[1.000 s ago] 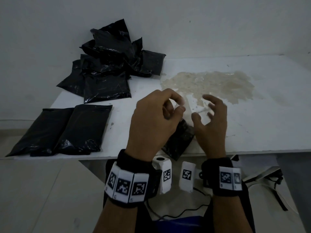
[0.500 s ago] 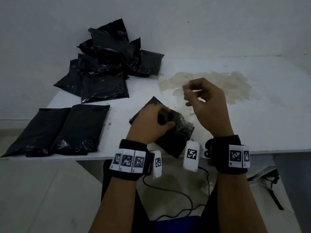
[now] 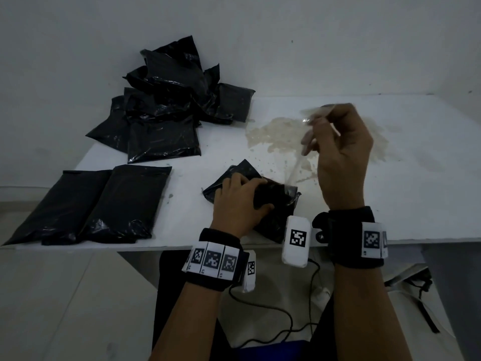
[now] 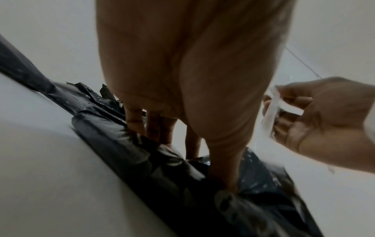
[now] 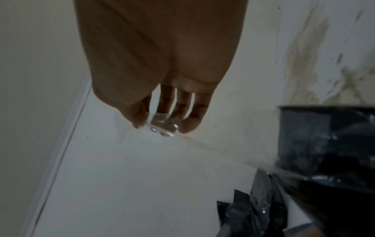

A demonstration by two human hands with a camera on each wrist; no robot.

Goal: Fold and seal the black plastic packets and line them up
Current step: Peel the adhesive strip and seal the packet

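- Fingers (image 3: 256,182) of the left hand (image 3: 239,204) curl down over a crumpled black packet (image 3: 281,204) at the near edge of the white counter (image 3: 429,204) in the head view, gripping and pinning it there. The right hand (image 3: 343,162) is raised above the counter, its fingers bent and pinching a clear strip of tape (image 3: 316,113) that runs down toward the packet. Only this view shows the layout: two flat packets (image 3: 104,204) lie side by side at the counter's left end, touching, and a loose heap of packets (image 3: 171,108) sits at the far left against the wall. A yellowish stain (image 3: 281,134) spreads across the counter under the raised hand. Black wrist bands (image 3: 216,259) with square-patterned white tags circle both wrists.
- Left wrist view, from close behind the palm: the thumb and fingers (image 4: 134,118) dig into the packet's (image 4: 162,168) wrinkled plastic, bunching it. At the right edge the other hand holds the pale tape (image 4: 271,112) between thumb and fingertips, a grip the head view blurs.
- Right wrist view: the fingertips (image 5: 190,123) close on a glinting clear bit of tape (image 5: 162,126). From there a faint strip stretches to a black packet (image 5: 324,144) at the right border. The stain (image 5: 304,64) shows on the counter beyond.
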